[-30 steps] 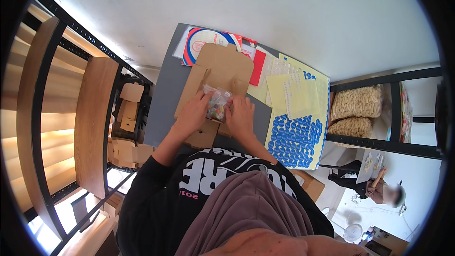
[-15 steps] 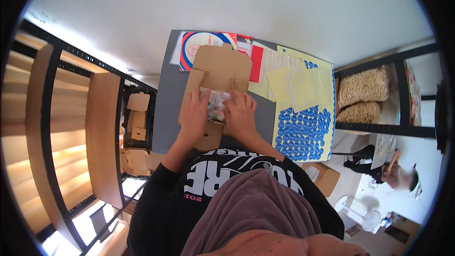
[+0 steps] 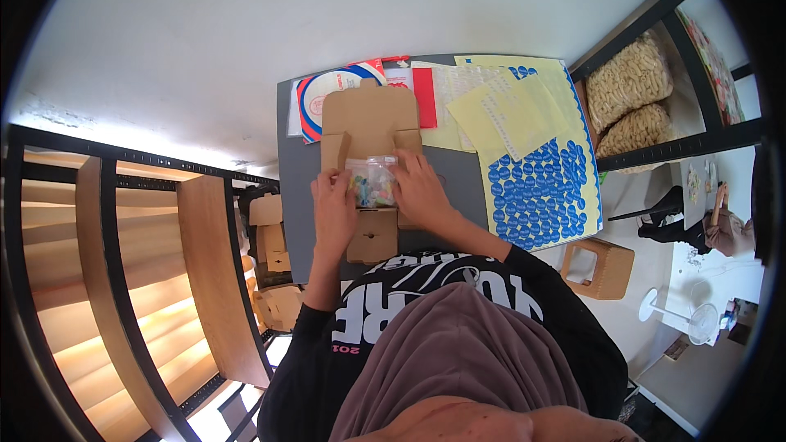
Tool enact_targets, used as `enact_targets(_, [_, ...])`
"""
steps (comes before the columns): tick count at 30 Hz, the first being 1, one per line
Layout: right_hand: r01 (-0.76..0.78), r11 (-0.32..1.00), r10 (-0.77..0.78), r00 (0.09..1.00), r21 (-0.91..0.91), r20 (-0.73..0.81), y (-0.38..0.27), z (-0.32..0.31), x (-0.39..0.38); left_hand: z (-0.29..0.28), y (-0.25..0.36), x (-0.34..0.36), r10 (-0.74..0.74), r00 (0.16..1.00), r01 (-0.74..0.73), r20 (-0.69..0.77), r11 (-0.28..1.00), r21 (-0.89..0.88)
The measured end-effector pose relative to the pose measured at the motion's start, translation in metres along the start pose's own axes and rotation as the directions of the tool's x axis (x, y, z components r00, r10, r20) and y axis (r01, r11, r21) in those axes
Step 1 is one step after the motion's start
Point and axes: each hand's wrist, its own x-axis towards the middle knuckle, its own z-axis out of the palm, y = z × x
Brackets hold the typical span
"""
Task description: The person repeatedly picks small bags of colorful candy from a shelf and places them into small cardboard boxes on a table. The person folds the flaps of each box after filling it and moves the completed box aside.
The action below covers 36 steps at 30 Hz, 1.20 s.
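Clear bag is touched at edges by left hand and right hand, at open box, frame centre — pinch can't be told; lettering seen on blue labels, right, and packet, upper centre.

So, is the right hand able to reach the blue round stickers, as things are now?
Probably yes: the blue round stickers lie to the right of the right hand, across some grey table, with nothing visible standing between. It would likely have to leave the clear bag first.
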Motion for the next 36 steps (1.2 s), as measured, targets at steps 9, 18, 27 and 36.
enact_targets(9, [0.051,0.993,-0.041,0.994,-0.103,0.096,0.005,-0.019,0.007,0.006,0.005,-0.012,-0.041,0.993,0.041,0.110,0.999,-0.003])
enact_targets(18, [0.084,0.996,-0.082,0.995,-0.030,0.060,0.003,-0.022,-0.009,0.000,0.009,-0.009,0.031,0.998,-0.033,0.062,0.999,0.040])
enact_targets(27, [0.006,0.990,0.011,0.992,0.138,-0.126,0.027,-0.057,-0.035,-0.009,0.008,-0.024,-0.122,0.989,0.119,-0.089,0.992,-0.039])
enact_targets(36, [-0.006,0.996,0.013,0.997,0.090,-0.073,0.058,-0.094,-0.104,-0.009,0.048,-0.034,-0.028,0.986,0.018,-0.163,0.998,-0.063])
